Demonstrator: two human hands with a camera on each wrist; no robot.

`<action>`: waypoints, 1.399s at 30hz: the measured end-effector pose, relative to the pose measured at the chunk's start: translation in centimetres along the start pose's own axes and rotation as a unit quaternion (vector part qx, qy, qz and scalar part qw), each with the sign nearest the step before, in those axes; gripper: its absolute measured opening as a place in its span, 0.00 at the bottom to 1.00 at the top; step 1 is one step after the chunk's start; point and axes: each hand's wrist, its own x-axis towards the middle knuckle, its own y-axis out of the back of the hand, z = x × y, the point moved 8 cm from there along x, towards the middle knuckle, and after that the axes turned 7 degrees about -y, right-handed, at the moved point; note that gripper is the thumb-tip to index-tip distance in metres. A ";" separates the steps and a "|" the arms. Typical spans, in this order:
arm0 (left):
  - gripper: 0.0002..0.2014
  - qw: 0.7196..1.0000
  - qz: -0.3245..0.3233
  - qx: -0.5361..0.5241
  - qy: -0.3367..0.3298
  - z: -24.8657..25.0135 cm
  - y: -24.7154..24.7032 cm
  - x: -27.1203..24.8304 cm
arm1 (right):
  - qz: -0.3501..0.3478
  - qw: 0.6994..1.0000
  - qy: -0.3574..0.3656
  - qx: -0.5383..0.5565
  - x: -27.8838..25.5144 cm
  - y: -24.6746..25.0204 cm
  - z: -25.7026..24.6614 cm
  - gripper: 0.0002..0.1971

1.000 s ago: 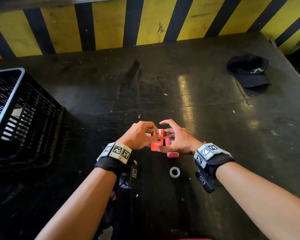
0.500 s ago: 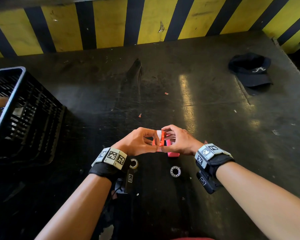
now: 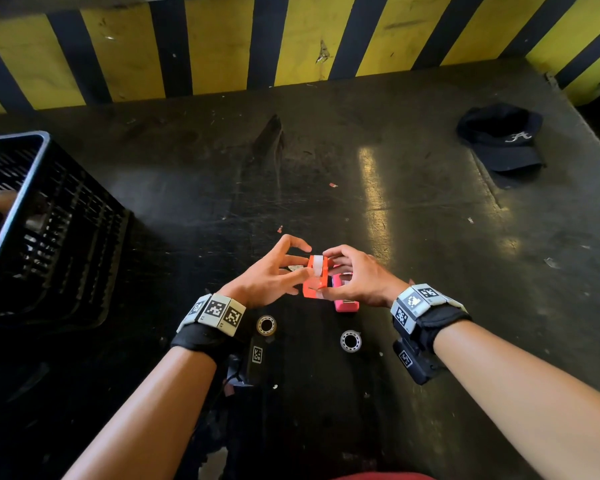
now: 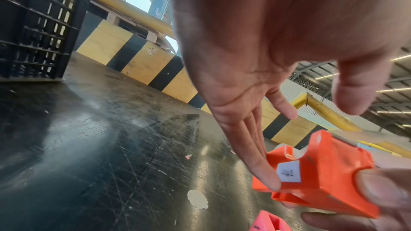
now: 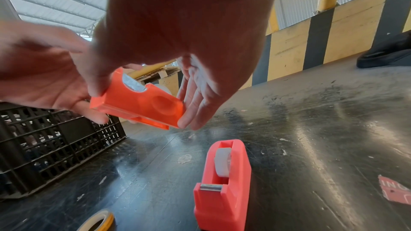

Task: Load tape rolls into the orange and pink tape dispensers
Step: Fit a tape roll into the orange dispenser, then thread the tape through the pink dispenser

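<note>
Both hands meet above the middle of a dark, scratched tabletop (image 3: 413,209), working on the orange tape dispenser (image 3: 315,277), which is lifted clear of the surface. The right hand (image 3: 357,280) clamps it, thumb on one side and fingers curled round the other. The left hand (image 3: 267,277) is spread, its straight fingertips (image 4: 270,180) pressing flat against the dispenser's side near a small white label. A whitish tape roll (image 3: 317,268) sits between the orange walls.

Just below the right hand, the pink tape dispenser (image 5: 223,182) stands on the tabletop with a white spool in its slot and its metal cutter facing the person. Two loose tape rolls lie nearer the person: a yellowish roll (image 3: 266,324) by the left wrist and a clear roll (image 3: 351,340) a little to its right. A black slatted crate (image 3: 59,216) stands at the far left, and a dark cap (image 3: 501,140) lies well apart at the far right.

Likely risks: the left hand only pushes and does not grip, so a hard shove could twist the dispenser out of the right hand's grasp, or pop the roll out before it seats. A dropped dispenser could knock over the pink one directly beneath. Fingers working near the serrated cutter could also be nicked.
</note>
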 end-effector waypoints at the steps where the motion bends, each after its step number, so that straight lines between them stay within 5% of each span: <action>1: 0.25 1.000 0.000 0.005 -0.002 -0.1 0.1 0.1 | -0.001 1.000 -0.001 0.001 0.0 0.0 0.0 0.51; 18: 0.56 0.992 -0.030 0.120 -0.021 -2.2 -0.9 0.9 | -0.041 0.999 -0.002 -0.010 0.0 -0.2 -0.5 0.53; 26: 0.59 0.985 -0.003 0.167 -0.031 -4.1 -1.0 2.7 | -0.048 0.997 0.008 -0.056 0.6 -0.5 -0.2 0.62; 31: 0.60 0.976 0.034 0.213 -0.013 -6.4 -1.0 4.9 | 0.020 0.988 -0.014 -0.154 2.3 2.1 2.8 0.56; 36: 0.63 0.970 0.044 0.238 0.020 -9.1 -2.2 6.7 | -0.018 0.963 -0.055 -0.265 2.8 1.0 7.1 0.68; 42: 0.62 0.963 0.048 0.263 0.044 -10.9 -2.9 8.0 | 0.030 0.950 -0.039 -0.307 4.6 0.0 8.0 0.62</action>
